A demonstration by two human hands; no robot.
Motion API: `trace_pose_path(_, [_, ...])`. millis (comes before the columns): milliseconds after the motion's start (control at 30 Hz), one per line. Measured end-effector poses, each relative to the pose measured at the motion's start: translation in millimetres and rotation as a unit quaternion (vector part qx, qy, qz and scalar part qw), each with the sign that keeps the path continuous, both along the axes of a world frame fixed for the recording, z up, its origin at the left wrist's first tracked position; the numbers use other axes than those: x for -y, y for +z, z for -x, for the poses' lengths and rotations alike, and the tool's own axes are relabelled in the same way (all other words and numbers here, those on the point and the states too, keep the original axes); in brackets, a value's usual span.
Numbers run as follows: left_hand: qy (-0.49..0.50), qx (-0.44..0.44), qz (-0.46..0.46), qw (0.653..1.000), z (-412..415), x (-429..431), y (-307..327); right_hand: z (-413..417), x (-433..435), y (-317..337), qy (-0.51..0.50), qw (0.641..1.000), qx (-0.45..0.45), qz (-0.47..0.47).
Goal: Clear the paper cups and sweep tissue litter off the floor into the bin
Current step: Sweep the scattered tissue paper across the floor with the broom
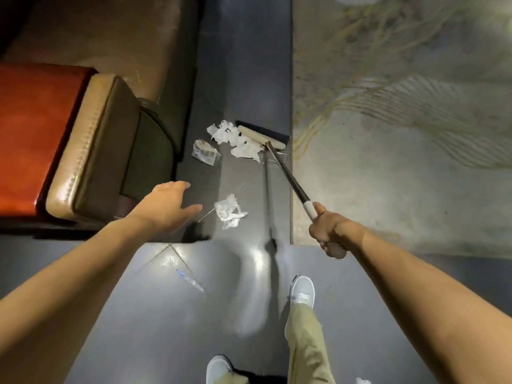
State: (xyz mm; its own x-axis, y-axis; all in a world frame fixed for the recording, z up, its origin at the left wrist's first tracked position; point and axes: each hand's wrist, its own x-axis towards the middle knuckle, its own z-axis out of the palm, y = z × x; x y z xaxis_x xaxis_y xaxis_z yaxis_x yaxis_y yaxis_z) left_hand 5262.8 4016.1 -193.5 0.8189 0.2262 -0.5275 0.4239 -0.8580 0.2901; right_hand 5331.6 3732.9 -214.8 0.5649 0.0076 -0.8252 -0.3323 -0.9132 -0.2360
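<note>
My right hand [328,230] grips the upper end of a broom handle [288,178] that slants down to the floor. The broom's pale head [260,137] lies against a heap of crumpled white tissues [235,138] on the dark floor. A clear plastic wrapper [205,155] lies just left of that heap. Closer to me sits one more crumpled tissue [230,210]. My left hand [169,205] hovers with fingers spread and relaxed, holding nothing, left of that tissue. No paper cups or bin are in view.
A tan and brown leather seat [94,145] beside a red-brown table [33,134] stands at the left. A patterned pale rug [401,120] covers the floor at the right. A small clear plastic strip [191,279] lies on the glossy floor near my white shoes [302,291].
</note>
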Motion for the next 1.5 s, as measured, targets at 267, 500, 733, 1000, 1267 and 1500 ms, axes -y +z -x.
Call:
trace_pose_path(267, [-0.046, -0.021, 0.018, 0.999, 73.7, 22.9, -3.1, 87.4, 29.0, 58.9, -0.17, 0.973, -0.058, -0.145])
trace_pose_path(500, [-0.029, -0.015, 0.003, 0.999, 92.8, 35.9, -2.4, 61.9, 28.9, 95.7, -0.15, 0.973, 0.016, -0.176])
trace_pose_path(733, [0.031, -0.021, -0.013, 0.999, 109.2, 35.8, -16.5, -1.0, -24.4, 33.5, -0.045, 0.983, 0.096, -0.147])
trace_pose_path(1000, [0.087, -0.025, -0.013, 0.996, 123.9, 39.3, -39.8, -27.0, -55.5, -46.0, 0.11, 0.984, 0.104, -0.091])
trace_pose_path(1267, [0.097, -0.05, -0.012, 0.994, 153.8, 62.7, -43.0, 35.7, 10.0, -58.7, 0.191, 0.978, 0.076, 0.045])
trace_pose_path(1500, [0.066, -0.024, 0.002, 0.998, 217.9, 103.0, -25.1, 148.5, 72.0, -34.8, 0.155, 0.986, 0.041, 0.039])
